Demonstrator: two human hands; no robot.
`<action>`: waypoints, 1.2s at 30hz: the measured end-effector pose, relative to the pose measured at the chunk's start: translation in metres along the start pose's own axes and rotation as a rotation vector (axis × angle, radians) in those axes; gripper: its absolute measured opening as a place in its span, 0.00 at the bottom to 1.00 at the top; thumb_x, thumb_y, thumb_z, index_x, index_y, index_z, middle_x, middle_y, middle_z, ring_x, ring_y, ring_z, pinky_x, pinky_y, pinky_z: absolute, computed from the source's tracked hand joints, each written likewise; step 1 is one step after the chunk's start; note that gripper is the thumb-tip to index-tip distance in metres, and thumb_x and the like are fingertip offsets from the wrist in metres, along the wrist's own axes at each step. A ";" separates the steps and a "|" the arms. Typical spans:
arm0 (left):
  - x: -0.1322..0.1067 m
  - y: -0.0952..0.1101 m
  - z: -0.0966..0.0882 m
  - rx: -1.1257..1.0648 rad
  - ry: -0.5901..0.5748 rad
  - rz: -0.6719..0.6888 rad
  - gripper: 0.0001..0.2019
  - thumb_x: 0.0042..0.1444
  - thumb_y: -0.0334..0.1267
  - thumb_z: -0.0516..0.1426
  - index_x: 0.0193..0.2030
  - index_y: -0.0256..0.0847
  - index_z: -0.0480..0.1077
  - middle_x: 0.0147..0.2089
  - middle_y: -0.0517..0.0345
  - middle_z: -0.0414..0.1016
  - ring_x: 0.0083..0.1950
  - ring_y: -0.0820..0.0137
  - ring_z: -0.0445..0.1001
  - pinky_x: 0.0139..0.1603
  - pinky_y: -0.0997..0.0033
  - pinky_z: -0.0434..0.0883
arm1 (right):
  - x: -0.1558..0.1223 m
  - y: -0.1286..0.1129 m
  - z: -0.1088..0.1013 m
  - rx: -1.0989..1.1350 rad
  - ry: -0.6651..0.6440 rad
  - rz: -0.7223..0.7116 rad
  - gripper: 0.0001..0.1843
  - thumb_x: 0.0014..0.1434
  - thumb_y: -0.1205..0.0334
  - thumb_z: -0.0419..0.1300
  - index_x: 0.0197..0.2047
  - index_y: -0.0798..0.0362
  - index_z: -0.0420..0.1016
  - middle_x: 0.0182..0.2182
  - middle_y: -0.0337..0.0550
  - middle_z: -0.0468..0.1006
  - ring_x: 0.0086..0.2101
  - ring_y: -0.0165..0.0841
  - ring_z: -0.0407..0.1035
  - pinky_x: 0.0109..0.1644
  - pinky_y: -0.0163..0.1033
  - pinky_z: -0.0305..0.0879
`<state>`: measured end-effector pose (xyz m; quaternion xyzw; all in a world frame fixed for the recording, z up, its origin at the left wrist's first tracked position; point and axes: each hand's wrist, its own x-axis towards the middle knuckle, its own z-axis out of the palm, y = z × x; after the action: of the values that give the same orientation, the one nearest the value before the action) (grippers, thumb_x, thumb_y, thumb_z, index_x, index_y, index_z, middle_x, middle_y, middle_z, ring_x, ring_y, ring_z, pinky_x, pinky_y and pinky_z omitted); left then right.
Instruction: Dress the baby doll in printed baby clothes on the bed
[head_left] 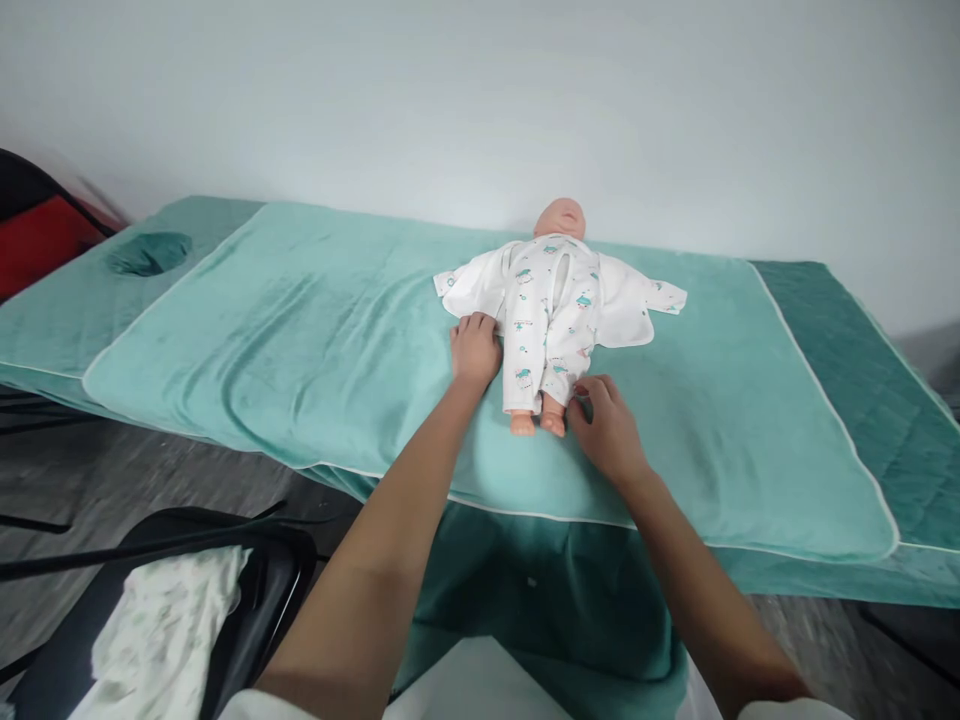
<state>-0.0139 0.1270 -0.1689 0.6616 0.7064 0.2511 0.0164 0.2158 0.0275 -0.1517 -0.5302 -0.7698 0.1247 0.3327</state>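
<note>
A baby doll (562, 218) lies on its back on a turquoise velvety cover, feet toward me. It wears a white printed jacket (474, 282), spread open at both sides with the sleeves out, and matching white printed trousers (523, 345). Beside the doll's leg on the left, my left hand (476, 348) rests palm down against the cover, fingertips by the jacket's lower edge. My right hand (609, 425) is at the trouser cuff on the right, thumb and forefinger pinched at the cloth near the foot. Both of the doll's feet (523, 424) stick out of the cuffs.
The turquoise cover (315, 340) lies over a padded massage bed (885, 400) along a white wall, with a face hole (150, 254) at the left end. At lower left a black chair (259, 590) holds a crumpled printed cloth (161, 625). Something red (45, 240) stands behind the bed's left end.
</note>
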 end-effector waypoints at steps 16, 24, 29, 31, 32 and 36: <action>0.003 0.000 0.004 0.109 0.021 -0.005 0.12 0.65 0.32 0.49 0.47 0.46 0.72 0.54 0.50 0.76 0.57 0.54 0.69 0.53 0.53 0.65 | 0.013 -0.033 0.003 -0.294 -0.041 0.012 0.11 0.66 0.54 0.62 0.46 0.51 0.71 0.46 0.52 0.75 0.45 0.46 0.70 0.39 0.43 0.65; 0.004 -0.002 0.005 0.099 0.024 -0.011 0.10 0.65 0.32 0.51 0.46 0.46 0.72 0.54 0.52 0.77 0.57 0.55 0.69 0.53 0.54 0.66 | 0.018 -0.029 -0.001 -0.351 -0.049 -0.165 0.06 0.69 0.64 0.54 0.41 0.53 0.72 0.39 0.52 0.74 0.39 0.44 0.67 0.43 0.46 0.64; 0.004 -0.002 0.005 0.084 0.028 -0.020 0.10 0.64 0.32 0.51 0.46 0.46 0.72 0.54 0.51 0.76 0.58 0.55 0.69 0.53 0.53 0.66 | 0.009 -0.016 0.004 -0.267 -0.063 -0.090 0.11 0.63 0.74 0.53 0.46 0.55 0.71 0.43 0.53 0.74 0.42 0.44 0.68 0.44 0.44 0.65; 0.004 -0.002 0.006 0.082 0.030 -0.023 0.11 0.64 0.32 0.51 0.45 0.46 0.72 0.54 0.51 0.76 0.57 0.55 0.70 0.53 0.53 0.66 | 0.005 -0.011 0.008 -0.208 -0.059 -0.046 0.11 0.62 0.75 0.52 0.45 0.54 0.70 0.43 0.52 0.74 0.42 0.43 0.67 0.43 0.43 0.65; 0.004 -0.002 0.006 0.081 0.031 -0.025 0.11 0.64 0.31 0.50 0.45 0.46 0.72 0.54 0.51 0.76 0.57 0.55 0.70 0.53 0.53 0.66 | 0.004 -0.008 0.010 -0.175 -0.049 -0.034 0.11 0.62 0.75 0.52 0.43 0.53 0.70 0.43 0.52 0.74 0.41 0.43 0.67 0.43 0.43 0.65; 0.004 -0.002 0.006 0.080 0.022 -0.027 0.11 0.65 0.32 0.50 0.46 0.46 0.72 0.54 0.51 0.76 0.58 0.55 0.69 0.54 0.53 0.66 | 0.002 -0.002 0.010 -0.007 0.025 -0.032 0.08 0.60 0.74 0.54 0.38 0.51 0.68 0.39 0.46 0.73 0.39 0.38 0.68 0.42 0.41 0.65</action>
<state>-0.0141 0.1330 -0.1732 0.6493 0.7248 0.2299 -0.0144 0.2077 0.0303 -0.1576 -0.5203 -0.7745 0.1101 0.3426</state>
